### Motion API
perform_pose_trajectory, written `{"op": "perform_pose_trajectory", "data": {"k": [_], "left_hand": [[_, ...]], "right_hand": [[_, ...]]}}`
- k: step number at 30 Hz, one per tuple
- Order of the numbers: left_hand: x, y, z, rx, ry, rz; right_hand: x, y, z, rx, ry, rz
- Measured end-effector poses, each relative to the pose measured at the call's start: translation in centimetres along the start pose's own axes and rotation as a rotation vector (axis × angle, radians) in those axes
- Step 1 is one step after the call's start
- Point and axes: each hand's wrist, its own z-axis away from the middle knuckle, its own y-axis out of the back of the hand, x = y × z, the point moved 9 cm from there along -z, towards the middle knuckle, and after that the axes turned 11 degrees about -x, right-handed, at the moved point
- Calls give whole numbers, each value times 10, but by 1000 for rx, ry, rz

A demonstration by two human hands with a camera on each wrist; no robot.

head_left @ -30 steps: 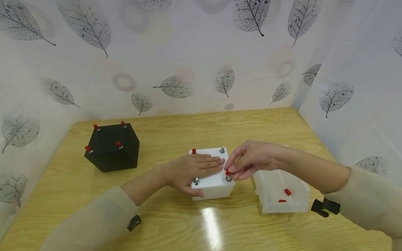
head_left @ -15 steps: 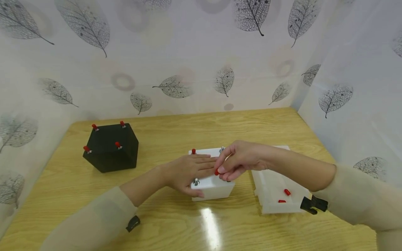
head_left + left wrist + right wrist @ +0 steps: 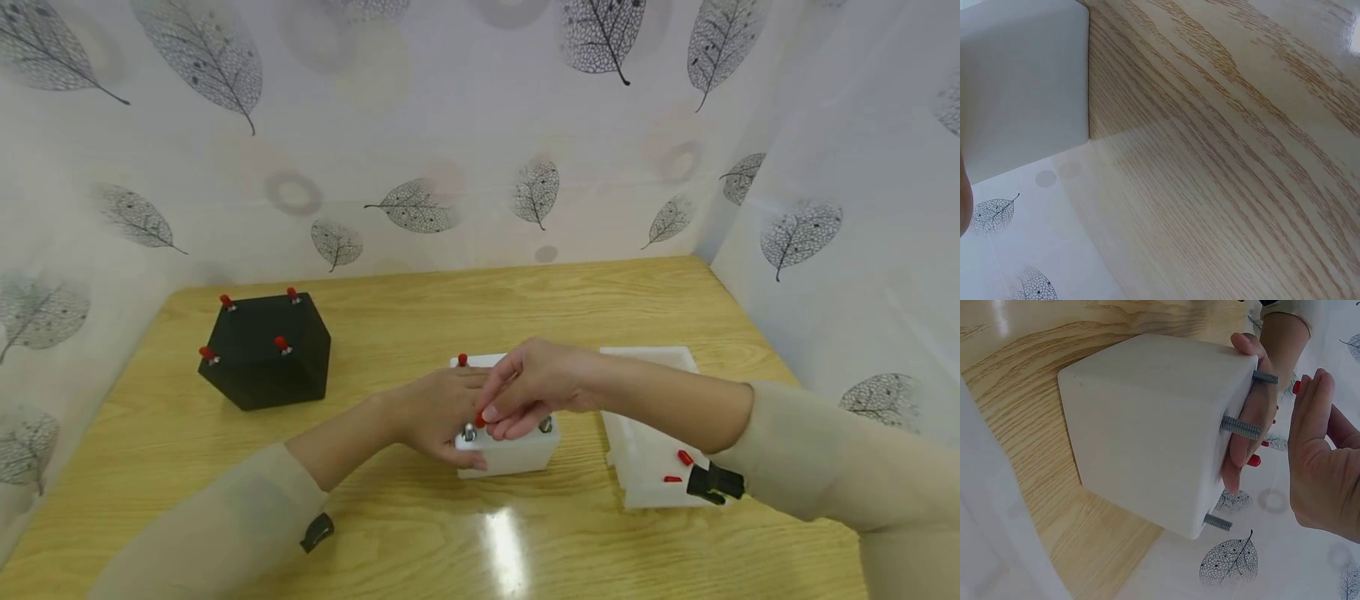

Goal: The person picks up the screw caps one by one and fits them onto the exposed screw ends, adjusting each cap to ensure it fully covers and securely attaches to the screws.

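Observation:
My left hand (image 3: 442,412) lies flat on top of the white box (image 3: 510,458), its thumb over the near edge. A metal threaded bolt (image 3: 1241,427) sticks up bare at the near right corner, with another bare bolt (image 3: 1218,522) at the far right. The far left corner carries a red cap (image 3: 462,360). Between thumb and fingertips, my right hand (image 3: 536,387) pinches a red cap (image 3: 1296,387). It hovers just off the end of the bare near left bolt (image 3: 469,432). In the left wrist view, only the box's side and a sliver of finger appear.
A black box (image 3: 270,358) with red caps on its corner bolts stands at the left. On the right, partly under my right forearm, a translucent white tray (image 3: 626,475) holds two loose red caps (image 3: 685,457). A leaf-print curtain (image 3: 450,125) encloses the wooden table.
My right hand has moved left across the box with the red cap, from the near right bolt to beside the near left one. My left hand has stayed in place.

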Motion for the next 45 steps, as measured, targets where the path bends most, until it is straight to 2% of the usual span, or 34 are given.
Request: {"op": "perform_pose_trajectory", "data": {"k": [5, 10, 17, 21, 24, 28, 36, 45], "left_hand": [[-3, 0, 0, 15, 23, 50], [-3, 0, -1, 24, 32, 42], [-1, 1, -1, 36, 14, 40], [2, 3, -1, 55, -8, 26], [4, 4, -1, 66, -26, 7], [4, 4, -1, 62, -19, 7], [1, 0, 0, 35, 5, 15], [-1, -2, 0, 16, -4, 37]], "right_hand": [[-1, -4, -6, 29, -5, 25], [0, -5, -11, 44, 6, 25], [6, -9, -17, 21, 25, 38], [9, -10, -19, 53, 47, 63], [10, -9, -18, 113, 50, 95], [11, -9, -18, 150, 47, 110], [12, -8, -19, 103, 63, 76], [9, 1, -8, 94, 30, 64]]}}
